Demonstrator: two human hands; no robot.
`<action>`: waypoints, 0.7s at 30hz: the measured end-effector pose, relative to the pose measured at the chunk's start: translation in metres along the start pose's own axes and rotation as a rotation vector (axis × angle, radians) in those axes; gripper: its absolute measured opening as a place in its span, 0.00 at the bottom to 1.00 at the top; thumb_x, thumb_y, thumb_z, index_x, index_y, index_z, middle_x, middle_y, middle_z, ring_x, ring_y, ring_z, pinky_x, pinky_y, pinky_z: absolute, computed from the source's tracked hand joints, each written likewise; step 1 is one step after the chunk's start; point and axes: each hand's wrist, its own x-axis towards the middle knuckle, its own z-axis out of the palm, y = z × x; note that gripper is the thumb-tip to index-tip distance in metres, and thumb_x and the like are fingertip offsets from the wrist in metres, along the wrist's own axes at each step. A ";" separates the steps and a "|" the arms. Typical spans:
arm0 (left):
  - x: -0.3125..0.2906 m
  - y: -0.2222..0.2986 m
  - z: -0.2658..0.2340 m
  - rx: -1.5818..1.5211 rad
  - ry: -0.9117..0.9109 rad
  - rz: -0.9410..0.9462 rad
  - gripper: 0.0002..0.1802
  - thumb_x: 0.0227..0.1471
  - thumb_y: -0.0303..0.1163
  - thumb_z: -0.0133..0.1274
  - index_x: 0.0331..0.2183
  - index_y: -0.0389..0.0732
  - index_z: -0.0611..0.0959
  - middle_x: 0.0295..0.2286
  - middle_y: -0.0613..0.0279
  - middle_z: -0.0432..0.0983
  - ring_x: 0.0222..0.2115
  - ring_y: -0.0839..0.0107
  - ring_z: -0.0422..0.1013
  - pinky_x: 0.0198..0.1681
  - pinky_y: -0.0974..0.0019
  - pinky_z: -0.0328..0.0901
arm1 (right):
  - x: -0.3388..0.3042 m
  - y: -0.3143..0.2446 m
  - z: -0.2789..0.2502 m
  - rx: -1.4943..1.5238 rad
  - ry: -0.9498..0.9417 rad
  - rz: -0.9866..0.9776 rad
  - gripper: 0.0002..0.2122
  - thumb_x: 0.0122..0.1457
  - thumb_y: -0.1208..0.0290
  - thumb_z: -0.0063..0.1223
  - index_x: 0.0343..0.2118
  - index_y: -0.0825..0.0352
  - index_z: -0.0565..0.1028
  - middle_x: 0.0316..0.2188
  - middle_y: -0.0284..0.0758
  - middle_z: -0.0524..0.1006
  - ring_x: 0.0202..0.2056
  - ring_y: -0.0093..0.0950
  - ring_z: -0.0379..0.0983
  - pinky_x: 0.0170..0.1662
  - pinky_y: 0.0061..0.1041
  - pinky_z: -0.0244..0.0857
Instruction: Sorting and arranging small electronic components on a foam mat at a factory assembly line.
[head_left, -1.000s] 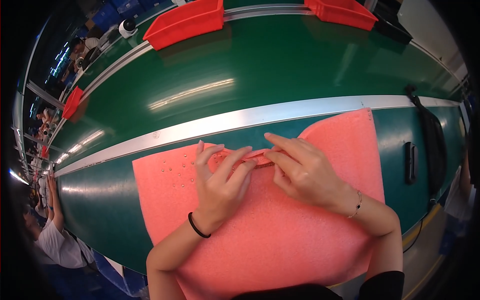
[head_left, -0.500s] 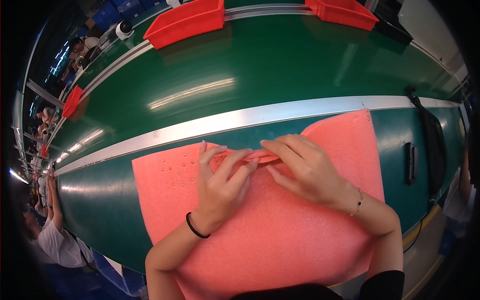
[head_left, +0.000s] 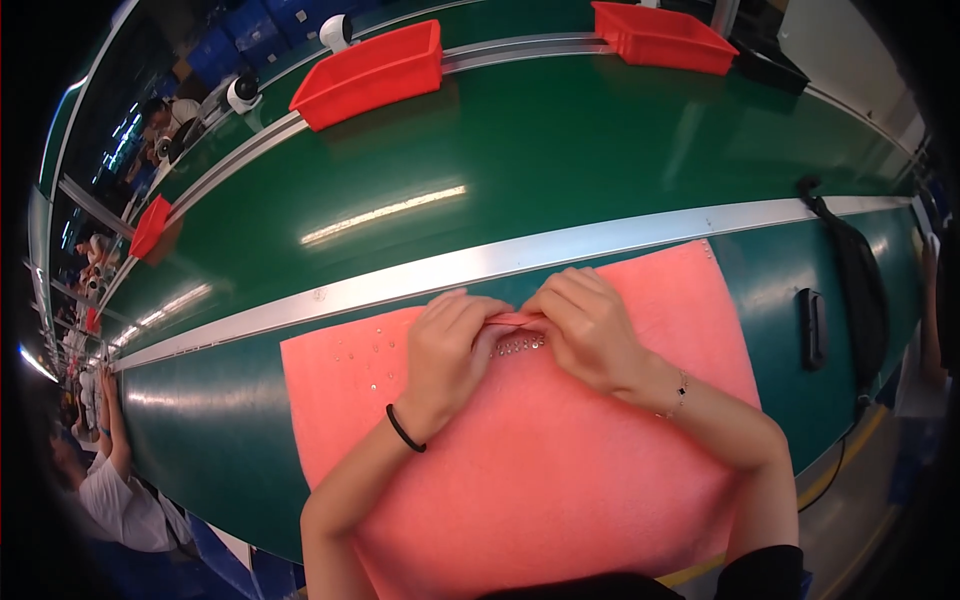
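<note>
Across the near edge of the workbench (head_left: pixel 220 420): your coral cloth (head_left: pixel 560 470) lies spread, its far right corner close to the metal strip (head_left: pixel 470 258) along the bench's far edge.
Left hand: your left hand (head_left: pixel 445 345) is curled with its fingers drawn together, pinching the cloth's far edge.
Right hand: your right hand (head_left: pixel 590 335) takes the same edge just beside it, fingers bent and nearly closed on the fold (whether a stud sits between the tips, you cannot tell from here).
Stud row: a short line of shiny studs (head_left: pixel 520 347) shows just below the pinched fold, between your hands.
Loose-looking dots: scattered studs (head_left: pixel 375 387) sit on the cloth's far left corner, just beside your left hand; best keep that wrist from brushing them.
Grip advice: a light, even pinch from both sides should keep the fold from slipping; pressing with the pads rather than the nails would likely spare the soft nap.
Bench's right end: a black handheld object (head_left: pixel 812 328) lies well apart from your fingers.
</note>
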 end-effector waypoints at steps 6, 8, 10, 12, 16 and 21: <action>0.002 0.001 0.002 -0.113 0.077 -0.061 0.12 0.34 0.16 0.61 0.27 0.38 0.81 0.22 0.59 0.75 0.24 0.64 0.73 0.26 0.69 0.67 | 0.002 0.000 0.002 -0.003 0.011 0.024 0.08 0.40 0.85 0.56 0.24 0.68 0.73 0.21 0.36 0.69 0.24 0.34 0.66 0.28 0.31 0.57; 0.000 0.004 0.000 -0.132 0.057 -0.092 0.12 0.33 0.16 0.61 0.26 0.38 0.81 0.22 0.59 0.75 0.24 0.64 0.72 0.25 0.69 0.67 | 0.001 -0.002 0.000 -0.003 0.016 0.011 0.07 0.40 0.85 0.57 0.24 0.67 0.73 0.20 0.35 0.68 0.23 0.34 0.65 0.27 0.30 0.57; -0.002 0.005 -0.005 -0.021 0.042 0.027 0.11 0.33 0.15 0.60 0.23 0.38 0.79 0.21 0.60 0.74 0.23 0.65 0.72 0.27 0.68 0.67 | -0.001 -0.007 -0.005 -0.027 -0.007 -0.053 0.07 0.40 0.84 0.58 0.23 0.68 0.73 0.20 0.35 0.69 0.23 0.33 0.65 0.27 0.30 0.57; -0.009 0.006 -0.005 0.016 0.059 0.129 0.10 0.33 0.15 0.59 0.22 0.39 0.79 0.21 0.61 0.74 0.24 0.66 0.72 0.28 0.67 0.68 | -0.007 -0.010 -0.008 -0.053 -0.034 -0.115 0.07 0.40 0.84 0.59 0.22 0.69 0.73 0.20 0.35 0.69 0.23 0.33 0.65 0.27 0.29 0.57; -0.016 0.011 -0.004 0.073 0.095 0.262 0.10 0.34 0.17 0.60 0.22 0.40 0.78 0.23 0.64 0.75 0.25 0.68 0.72 0.32 0.65 0.68 | -0.015 -0.012 -0.010 -0.056 -0.017 -0.186 0.08 0.42 0.82 0.62 0.21 0.70 0.71 0.24 0.34 0.73 0.26 0.30 0.67 0.29 0.29 0.59; -0.018 0.025 -0.008 0.143 0.046 0.200 0.08 0.38 0.20 0.61 0.23 0.40 0.78 0.26 0.64 0.75 0.27 0.68 0.71 0.31 0.65 0.66 | -0.016 -0.010 -0.009 -0.029 0.000 -0.204 0.09 0.40 0.83 0.62 0.19 0.70 0.69 0.24 0.35 0.71 0.26 0.31 0.65 0.29 0.31 0.59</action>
